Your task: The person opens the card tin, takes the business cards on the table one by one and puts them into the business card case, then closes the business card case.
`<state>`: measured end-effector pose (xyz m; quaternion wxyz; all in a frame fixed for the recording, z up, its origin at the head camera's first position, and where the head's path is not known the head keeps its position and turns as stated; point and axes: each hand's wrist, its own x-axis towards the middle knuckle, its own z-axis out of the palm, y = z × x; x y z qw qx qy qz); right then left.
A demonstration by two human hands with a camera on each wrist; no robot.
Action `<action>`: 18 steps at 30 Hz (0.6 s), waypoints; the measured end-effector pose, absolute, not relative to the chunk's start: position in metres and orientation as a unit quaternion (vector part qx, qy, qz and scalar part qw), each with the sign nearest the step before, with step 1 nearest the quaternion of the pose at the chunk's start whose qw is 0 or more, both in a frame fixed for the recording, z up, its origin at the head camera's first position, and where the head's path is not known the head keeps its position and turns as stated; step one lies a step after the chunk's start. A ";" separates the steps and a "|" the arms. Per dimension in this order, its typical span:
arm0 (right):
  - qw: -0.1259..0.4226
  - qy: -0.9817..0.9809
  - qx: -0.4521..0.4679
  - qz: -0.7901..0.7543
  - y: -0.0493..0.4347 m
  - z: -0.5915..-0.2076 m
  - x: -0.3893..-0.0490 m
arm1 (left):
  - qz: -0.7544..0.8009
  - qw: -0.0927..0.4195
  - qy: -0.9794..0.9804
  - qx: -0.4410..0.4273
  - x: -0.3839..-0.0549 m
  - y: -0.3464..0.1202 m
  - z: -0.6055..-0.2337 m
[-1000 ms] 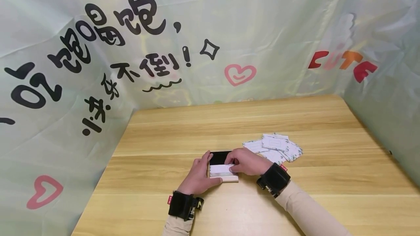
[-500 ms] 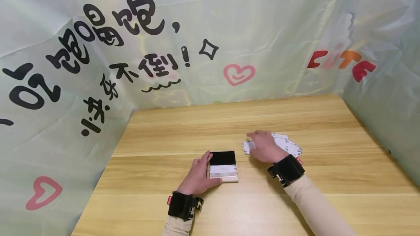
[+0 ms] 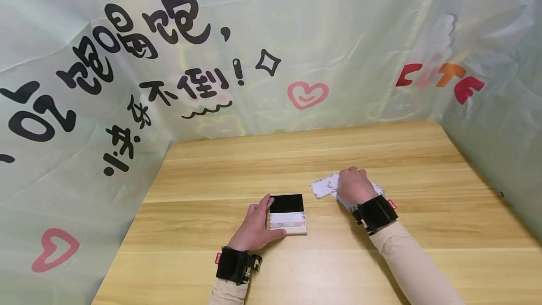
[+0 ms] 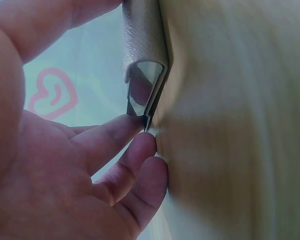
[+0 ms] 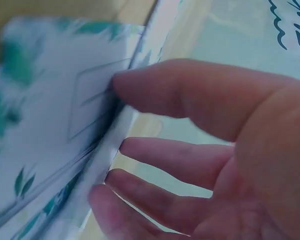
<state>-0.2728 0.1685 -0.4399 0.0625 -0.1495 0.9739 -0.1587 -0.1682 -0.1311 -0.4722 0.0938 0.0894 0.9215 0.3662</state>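
In the head view my left hand [image 3: 254, 230] grips a small card case [image 3: 288, 203] lying open on the table, thumb at the near edge and fingers at the far corner. Its inside is black, with a white printed card [image 3: 288, 218] in the lower part. In the left wrist view the case's leathery edge [image 4: 145, 35] shows between thumb and fingers. My right hand [image 3: 354, 186] is over a loose pile of cards [image 3: 324, 186]. In the right wrist view its thumb lies on a leaf-patterned card [image 5: 50, 95], with fingertips at the edge behind, pinching it.
The wooden table [image 3: 237, 168] runs back to a pale fabric backdrop [image 3: 347, 60] with lettering and hearts. Fabric also hangs along the left and right sides. Each wrist wears a black camera strap [image 3: 235, 265].
My right hand has left the case, moved right to the card pile and now pinches a card there. The pile has shifted slightly. My left hand stays on the case.
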 end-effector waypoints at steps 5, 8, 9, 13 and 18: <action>0.040 0.971 -0.143 -0.188 0.164 -0.441 -0.271 | 0.366 0.093 0.921 0.090 -0.168 -0.131 -0.473; 0.024 0.970 -0.143 -0.198 0.163 -0.441 -0.270 | 0.364 0.094 0.922 0.090 -0.169 -0.131 -0.473; 0.019 0.970 -0.143 -0.197 0.162 -0.440 -0.270 | 0.364 0.095 0.922 0.090 -0.168 -0.131 -0.472; -0.011 0.973 -0.139 -0.185 0.161 -0.438 -0.269 | 0.363 0.098 0.922 0.088 -0.169 -0.131 -0.472; -0.027 0.975 -0.125 -0.180 0.160 -0.437 -0.269 | 0.365 0.098 0.922 0.091 -0.168 -0.132 -0.472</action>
